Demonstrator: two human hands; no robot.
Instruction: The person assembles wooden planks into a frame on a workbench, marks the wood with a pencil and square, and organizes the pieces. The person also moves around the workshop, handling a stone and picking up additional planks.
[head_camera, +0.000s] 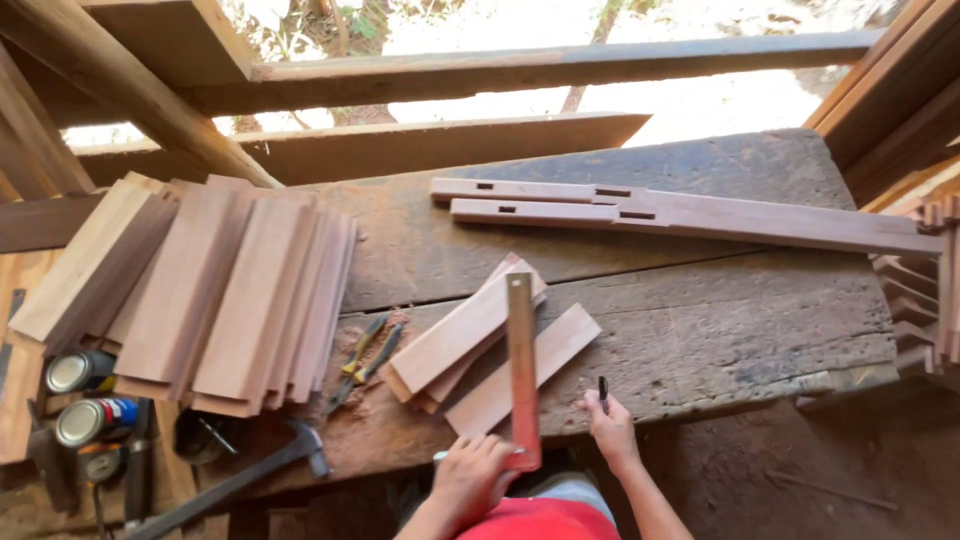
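My left hand (475, 472) grips the near end of a long reddish ruler (521, 360) that stands across a short flat wooden slat (560, 350) on the workbench. My right hand (610, 428) holds a small dark pen (603, 388) at the bench's near edge, just right of the slat. A small pile of similar slats (455, 340) lies to the left of the ruler, partly under it.
A big fanned stack of boards (230, 290) fills the bench's left side. Pliers (362, 362) lie on sawdust beside it. A hammer (270, 465) and two tins (85, 395) sit at the lower left. Two long mortised rails (690, 212) lie at the back.
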